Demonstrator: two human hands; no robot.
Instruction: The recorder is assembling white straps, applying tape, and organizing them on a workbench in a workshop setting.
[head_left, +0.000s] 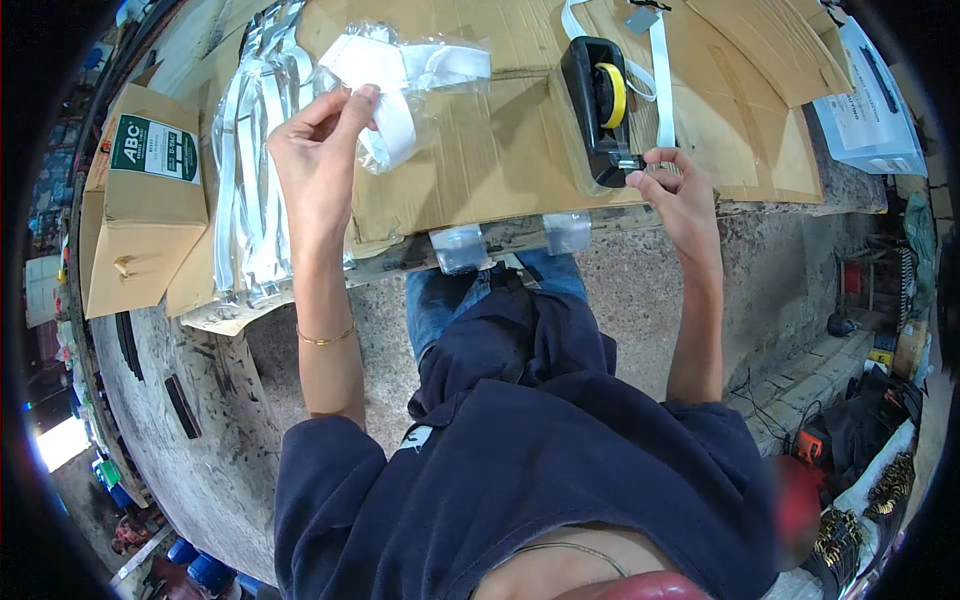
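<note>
My left hand (330, 130) pinches the near side of a clear plastic bag that has a folded white strap (390, 70) inside, lifted over the cardboard. At the right, my right hand (675, 190) has its thumb and forefinger closed at the cutting end of a black tape dispenser (590, 130) with a yellow-cored roll. What sits between those fingertips looks like the end of clear tape, though it is very small. Just beyond the dispenser lies a loose white strap (660, 80) with a grey tag.
Several bagged white straps (255, 160) are heaped left of my left hand. An open cardboard box (150, 210) stands at the far left, and a pale blue box (870, 110) at the far right. Flattened cardboard (450, 190) covers the tabletop. Two small clear plastic pieces (458, 248) hang at its front edge.
</note>
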